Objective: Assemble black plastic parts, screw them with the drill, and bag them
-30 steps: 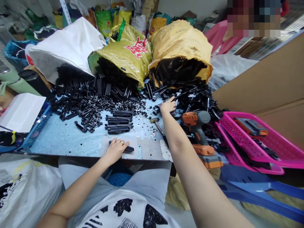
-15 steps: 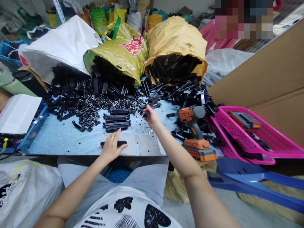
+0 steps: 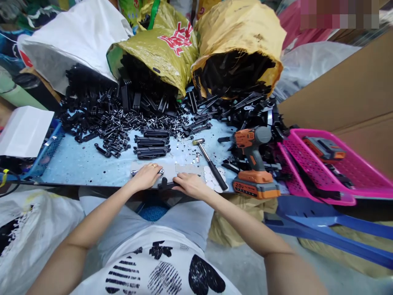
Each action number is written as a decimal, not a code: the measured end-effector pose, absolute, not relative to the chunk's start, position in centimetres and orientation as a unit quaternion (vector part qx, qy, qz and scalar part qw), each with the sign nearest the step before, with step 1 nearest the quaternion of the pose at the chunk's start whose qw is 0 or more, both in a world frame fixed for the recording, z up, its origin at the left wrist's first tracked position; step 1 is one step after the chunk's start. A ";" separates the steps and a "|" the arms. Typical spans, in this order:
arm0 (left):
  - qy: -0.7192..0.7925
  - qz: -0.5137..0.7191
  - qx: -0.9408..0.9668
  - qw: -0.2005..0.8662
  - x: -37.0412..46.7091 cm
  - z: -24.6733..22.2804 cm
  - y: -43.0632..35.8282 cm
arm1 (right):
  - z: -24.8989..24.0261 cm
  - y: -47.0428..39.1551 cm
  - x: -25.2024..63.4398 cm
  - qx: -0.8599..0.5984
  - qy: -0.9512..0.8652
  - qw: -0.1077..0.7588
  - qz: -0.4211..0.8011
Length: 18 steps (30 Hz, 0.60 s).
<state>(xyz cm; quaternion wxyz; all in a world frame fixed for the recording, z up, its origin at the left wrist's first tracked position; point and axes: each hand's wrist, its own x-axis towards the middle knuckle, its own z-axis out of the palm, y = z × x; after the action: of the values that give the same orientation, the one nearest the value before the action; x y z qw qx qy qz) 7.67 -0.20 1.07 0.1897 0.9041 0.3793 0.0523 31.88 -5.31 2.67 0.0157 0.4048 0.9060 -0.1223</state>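
At the table's front edge, my left hand (image 3: pixel 148 176) is closed over a slim black bar-shaped part (image 3: pixel 161 171) lying on a pale plate; only the bar's ends show. Close beside it, my right hand (image 3: pixel 190 184) grips another black plastic part (image 3: pixel 166 184) with a wider knobbed end. Part of that piece is hidden under the fingers. Just beyond my left hand lies a neat stack of black bar-shaped parts (image 3: pixel 152 144). A small hammer (image 3: pixel 211 166) with a black handle rests to the right of my right hand.
Loose black parts and metal pins (image 3: pixel 123 123) are heaped across the back, below a white sack (image 3: pixel 80 37), an olive sack (image 3: pixel 153 53) and a yellow sack (image 3: pixel 236 32). An orange cordless drill (image 3: pixel 253 159) stands right, before pink baskets (image 3: pixel 365 176). Left is a blue basket (image 3: pixel 49 153).
My right hand has come back from the heap to the front edge, beside my left hand, with a black part in it. The view has tilted, and the hammer now shows.
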 end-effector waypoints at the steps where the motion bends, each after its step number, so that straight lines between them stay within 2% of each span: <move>1: 0.378 0.049 0.905 0.189 7.9 1.3 -0.2 | 2.3 -5.3 31.5 0.410 0.906 0.025 -0.106; 7: 0.393 0.049 0.901 0.177 8.4 2.2 -0.6 | 2.9 -4.7 29.9 0.452 0.886 0.060 -0.083; 13: 0.402 0.123 0.893 0.159 7.7 1.7 -1.4 | 4.7 -5.3 29.0 0.450 0.891 0.059 0.006; 18: 0.384 0.182 0.895 0.137 7.2 1.2 -1.7 | 5.9 -4.7 28.7 0.426 0.902 0.058 0.028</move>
<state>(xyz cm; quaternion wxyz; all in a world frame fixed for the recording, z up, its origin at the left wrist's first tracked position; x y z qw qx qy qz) 7.19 -1.66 1.23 0.1371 0.8950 0.3836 0.1817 28.68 -4.67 5.90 0.0580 0.4259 0.9025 0.0279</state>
